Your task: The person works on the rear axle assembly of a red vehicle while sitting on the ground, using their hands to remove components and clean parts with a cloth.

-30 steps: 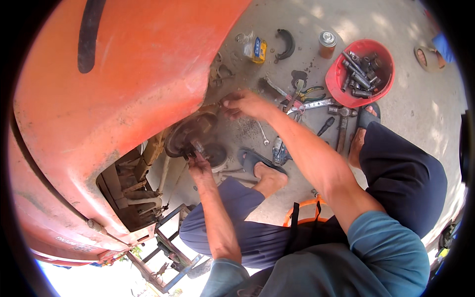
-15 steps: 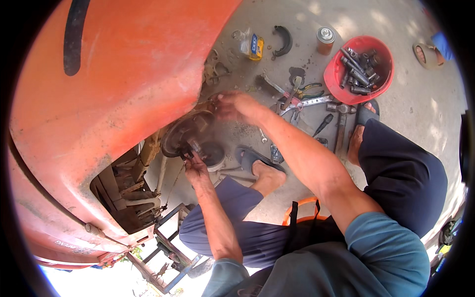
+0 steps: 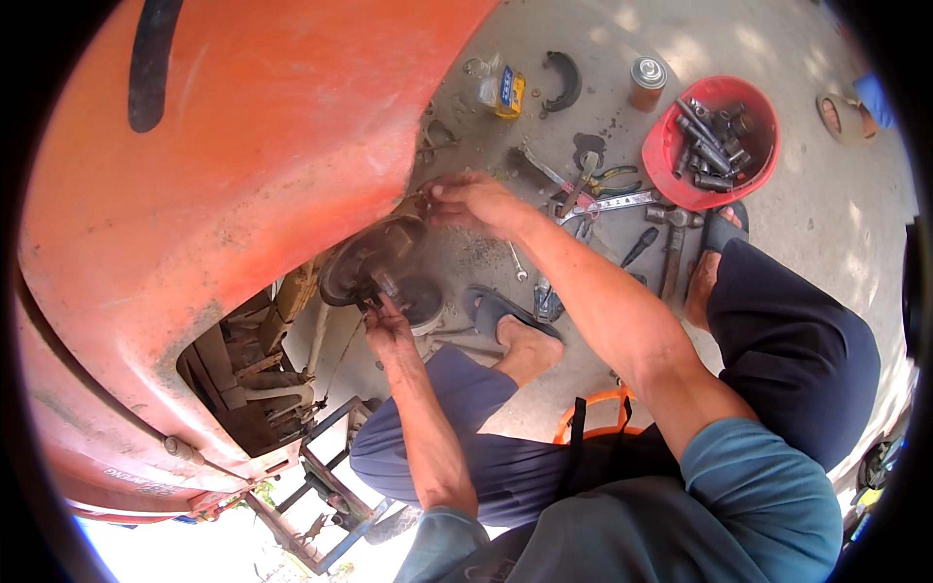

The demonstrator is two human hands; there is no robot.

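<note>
Under the orange vehicle body (image 3: pixel 292 126) a round, dirty brake assembly (image 3: pixel 374 255) is exposed. My left hand (image 3: pixel 391 335) is at its lower edge, fingers closed around a small dark part that I cannot make out. At the upper edge my right hand (image 3: pixel 476 204) has its fingers and thumb bent in beside a rusty curved piece (image 3: pixel 413 206); what lies between the fingertips is hidden. Below the assembly, a dark round drum-like part (image 3: pixel 420 301) rests on the ground near my left foot.
A red helmet (image 3: pixel 653 160) full of sockets stands at the right. Pliers (image 3: pixel 617 183), a hammer (image 3: pixel 673 243), a small wrench (image 3: pixel 518 262) and other tools lie on the floor. Farther off are a curved brake shoe (image 3: pixel 564 83), a yellow-labelled bottle (image 3: pixel 507 94), a can (image 3: pixel 647 85) and another person's foot (image 3: pixel 831 115).
The view has shifted slightly. My right hand's fingers look a little more drawn together at the upper edge; my left hand keeps its place at the lower edge.
</note>
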